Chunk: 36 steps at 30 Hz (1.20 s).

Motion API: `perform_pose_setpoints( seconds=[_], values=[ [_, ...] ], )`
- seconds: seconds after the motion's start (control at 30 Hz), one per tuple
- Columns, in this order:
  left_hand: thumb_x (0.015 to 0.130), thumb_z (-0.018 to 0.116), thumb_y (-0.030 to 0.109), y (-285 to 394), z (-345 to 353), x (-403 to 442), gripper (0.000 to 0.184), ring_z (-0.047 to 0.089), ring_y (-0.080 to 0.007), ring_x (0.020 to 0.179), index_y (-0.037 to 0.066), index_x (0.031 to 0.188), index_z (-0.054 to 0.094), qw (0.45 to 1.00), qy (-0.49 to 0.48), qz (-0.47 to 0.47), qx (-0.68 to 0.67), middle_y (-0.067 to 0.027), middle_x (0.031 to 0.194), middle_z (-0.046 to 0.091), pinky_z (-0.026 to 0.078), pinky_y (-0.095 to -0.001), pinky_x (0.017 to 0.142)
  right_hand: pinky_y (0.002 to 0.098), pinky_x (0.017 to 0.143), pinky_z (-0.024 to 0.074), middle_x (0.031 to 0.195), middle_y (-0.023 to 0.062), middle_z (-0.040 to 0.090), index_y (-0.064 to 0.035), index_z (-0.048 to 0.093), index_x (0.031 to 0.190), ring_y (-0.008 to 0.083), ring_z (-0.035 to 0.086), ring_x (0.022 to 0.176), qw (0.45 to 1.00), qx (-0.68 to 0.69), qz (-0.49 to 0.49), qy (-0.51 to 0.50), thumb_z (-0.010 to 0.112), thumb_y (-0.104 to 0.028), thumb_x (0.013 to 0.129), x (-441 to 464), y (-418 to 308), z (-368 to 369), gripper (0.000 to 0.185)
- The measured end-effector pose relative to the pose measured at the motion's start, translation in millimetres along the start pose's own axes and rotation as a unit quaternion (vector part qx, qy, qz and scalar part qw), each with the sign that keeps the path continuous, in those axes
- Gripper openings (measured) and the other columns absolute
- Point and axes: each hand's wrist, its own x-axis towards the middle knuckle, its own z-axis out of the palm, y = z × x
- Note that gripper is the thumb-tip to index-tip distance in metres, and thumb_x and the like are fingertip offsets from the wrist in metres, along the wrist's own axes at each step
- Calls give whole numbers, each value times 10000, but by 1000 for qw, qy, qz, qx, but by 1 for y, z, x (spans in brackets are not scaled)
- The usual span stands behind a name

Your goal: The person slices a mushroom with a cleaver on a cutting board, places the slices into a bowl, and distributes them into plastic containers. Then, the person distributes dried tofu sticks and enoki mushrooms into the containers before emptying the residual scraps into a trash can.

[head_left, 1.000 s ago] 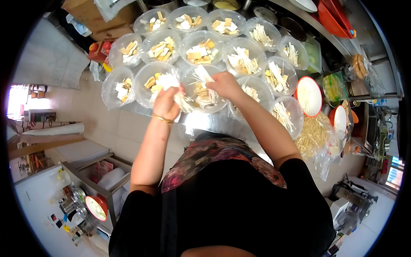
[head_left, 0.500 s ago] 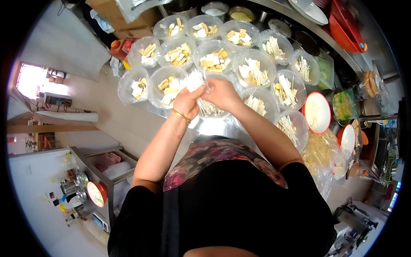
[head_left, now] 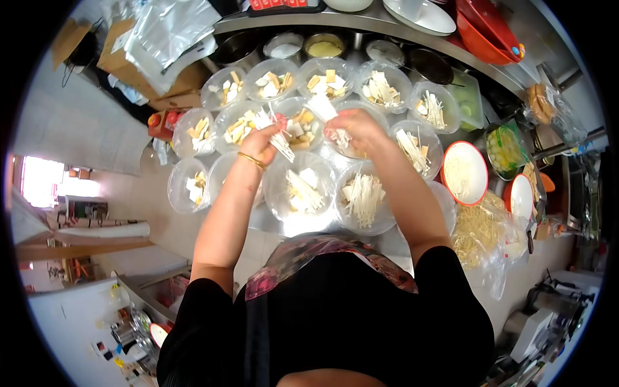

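My left hand, with a gold bangle at the wrist, is closed around a small bunch of enoki mushrooms over the middle row of clear plastic bowls. To its right, my right hand grips a thicker white clump of enoki, which points up and left. Below and between the hands, a near bowl contains enoki strands and white pieces. Beside it, another bowl has a heap of enoki on top. Bowls farther back contain tan and white chunks.
At right are a red-rimmed white bowl with some strands and a plastic bag of pale yellow strands. Metal pots line the back under a steel shelf. A cardboard box stands at back left.
My hands were together over the near bowls; they have moved apart and farther back, each with enoki. The view has tilted up, showing more of the shelf.
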Motion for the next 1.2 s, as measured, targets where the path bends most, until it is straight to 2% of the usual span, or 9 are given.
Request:
perform_pose_setpoints(
  seconds=[0.27, 0.4, 0.5, 0.57, 0.6, 0.7, 0.8, 0.97, 1.2],
  values=[
    [714, 651, 2, -5, -11, 119, 390, 598, -241, 834, -86, 1057, 486, 878, 39, 3, 477, -190, 967, 581, 505, -307, 699, 390, 721, 479, 843, 69, 629, -17, 625, 824, 197, 602, 821, 984, -147, 20, 103, 618, -99, 758, 155, -38, -39, 105],
    [732, 653, 182, -13, -7, 102, 511, 617, -243, 821, -90, 1133, 491, 634, 28, 172, 754, -196, 932, 626, 476, -297, 761, 297, 733, 482, 894, 142, 635, -31, 660, 822, 200, 611, 829, 628, -756, -146, 118, 674, -177, 719, 166, -45, -41, 179],
    [731, 643, 242, -7, -25, 119, 431, 607, -259, 879, 1, 1082, 577, 647, -95, 147, 742, -153, 914, 643, 465, -314, 783, 339, 796, 453, 1001, 155, 608, -70, 661, 923, 289, 578, 918, 879, -431, -163, 123, 716, -362, 629, 173, -27, -49, 418],
    [743, 619, 252, -5, -13, 115, 311, 608, -257, 874, 79, 1001, 639, 534, -105, 167, 822, -129, 898, 651, 460, -317, 784, 346, 751, 471, 881, 105, 643, -110, 670, 901, 264, 597, 858, 719, -588, -339, 151, 750, -240, 575, 156, -13, -36, 360],
    [760, 600, 259, -7, 5, 98, 289, 607, -264, 857, 97, 996, 641, 473, -97, 140, 865, -130, 944, 640, 462, -326, 777, 364, 723, 470, 874, 121, 635, -101, 667, 890, 290, 594, 815, 743, -597, -269, 139, 705, -223, 613, 163, -16, -39, 305],
    [755, 631, 209, -10, -10, 82, 313, 589, -265, 868, 57, 1029, 613, 521, -167, 280, 789, -140, 1021, 605, 480, -331, 729, 375, 665, 472, 796, 141, 620, -47, 635, 795, 328, 581, 715, 814, -421, -300, 264, 614, -133, 666, 62, -30, -58, 156],
    [760, 624, 89, -10, -9, 30, 229, 574, -209, 888, 35, 983, 609, 619, -146, 262, 726, -115, 1042, 583, 487, -275, 709, 363, 609, 468, 721, 121, 623, -36, 624, 784, 294, 588, 627, 709, -375, -436, 409, 557, -45, 711, -24, 22, -153, 100],
    [782, 592, 42, -20, -12, -9, 228, 560, -148, 912, 34, 1010, 597, 670, -123, 253, 687, -83, 1069, 573, 482, -248, 701, 356, 712, 476, 779, 160, 627, 35, 626, 746, 275, 610, 747, 757, -508, 126, 392, 676, -365, 668, -130, 88, -289, 411],
    [779, 585, 23, -56, 27, -44, 256, 563, -151, 910, 17, 1034, 578, 680, -117, 265, 674, -83, 1054, 575, 487, -254, 721, 350, 787, 480, 808, 227, 608, 38, 544, 913, 275, 615, 855, 729, -513, 157, 425, 597, -190, 687, -89, 144, -271, 325]
  ],
)
